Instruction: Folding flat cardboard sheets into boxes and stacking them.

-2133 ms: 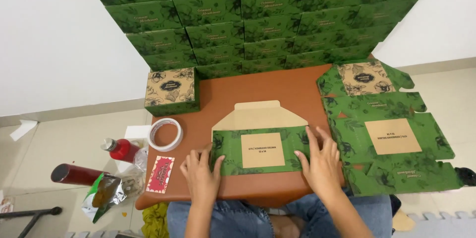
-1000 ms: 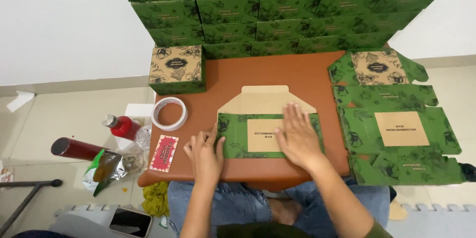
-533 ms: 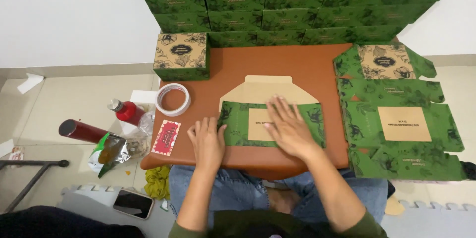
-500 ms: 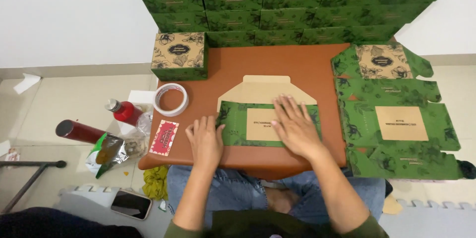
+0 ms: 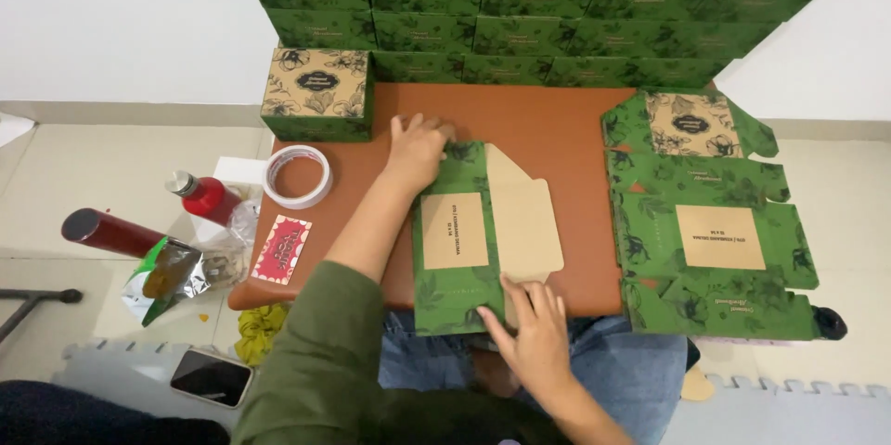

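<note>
A flat, unfolded green cardboard box [image 5: 455, 232] with a tan label panel and a tan flap lies lengthwise on the brown table [image 5: 548, 120], its near end hanging over the table's front edge. My left hand [image 5: 418, 143] grips its far left corner. My right hand [image 5: 534, 334] holds the near end, fingers spread on the green panel next to the tan flap.
A stack of flat green boxes [image 5: 710, 236] lies on the right of the table. A folded tan-topped box [image 5: 316, 92] and a tape roll [image 5: 297, 176] sit on the left. Stacked green boxes [image 5: 520, 0] line the back. A red bottle [image 5: 206, 196], a foil bag [image 5: 167, 273] and a phone [image 5: 211, 376] are on the floor.
The flat box has been turned a quarter turn, from lying crosswise to lying lengthwise. My left hand moved to its far corner and my right hand to its near end.
</note>
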